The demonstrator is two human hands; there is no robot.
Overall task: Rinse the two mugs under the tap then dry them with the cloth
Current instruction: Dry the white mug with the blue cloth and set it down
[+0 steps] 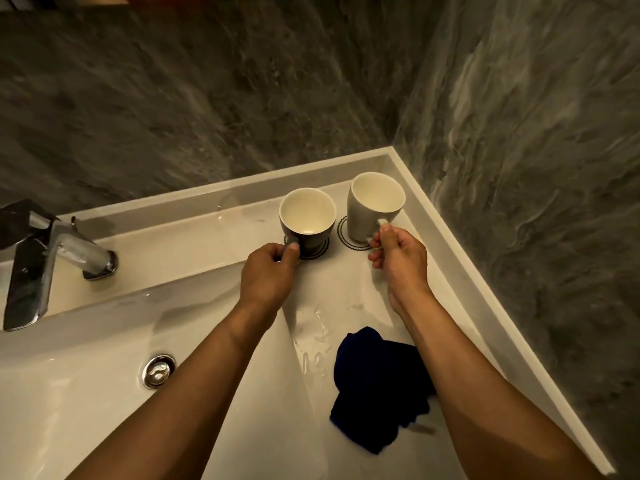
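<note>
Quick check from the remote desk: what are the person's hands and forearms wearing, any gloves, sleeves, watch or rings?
Nothing is worn as far as the view shows. The left hand and right hand are bare, without gloves. Both forearms are uncovered up to the bottom edge of the picture, no sleeve in sight. No watch, bracelet or ring shows on the sides facing the camera.

Two mugs side by side on the ledge, one mug (307,221) at the left hand (268,277), other mug (375,206) at the right hand (401,259), cloth (374,386) between the forearms, tap (52,252) far left of both hands, drain (158,370) below it.
</note>
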